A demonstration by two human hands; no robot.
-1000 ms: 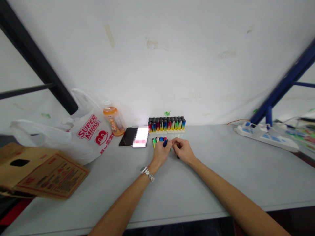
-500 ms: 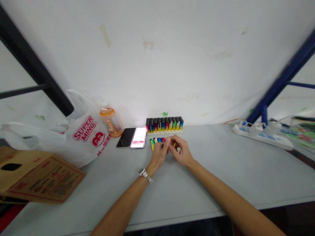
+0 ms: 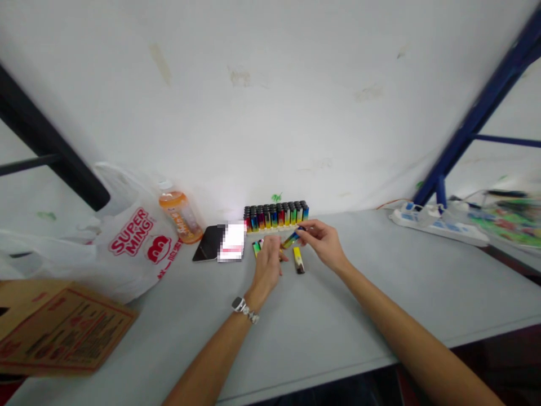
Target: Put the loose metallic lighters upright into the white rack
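Observation:
My right hand (image 3: 325,242) pinches a blue-and-yellow lighter (image 3: 291,240) by its dark end, tilted above the table. My left hand (image 3: 267,264) is just left of it, fingers stretched forward and apart, partly covering several lighters that lie on the table; a green one (image 3: 256,248) shows beside it. A yellow lighter (image 3: 298,258) with a dark end lies below my right hand. Behind both hands, several rows of multicoloured lighters (image 3: 276,217) with black tops stand upright in a pale tray (image 3: 270,230) against the wall.
Left of the tray lie a black tablet-like device (image 3: 208,243) and a blurred bright screen (image 3: 231,241). Further left are an orange drink bottle (image 3: 181,215), a white plastic bag (image 3: 127,254) and a cardboard box (image 3: 71,332). A white power strip (image 3: 439,226) lies at right.
My hands were close together over the lying lighters; now they have parted. My right hand has moved right and up with the blue-and-yellow lighter, uncovering the yellow one. The camera view shifted slightly.

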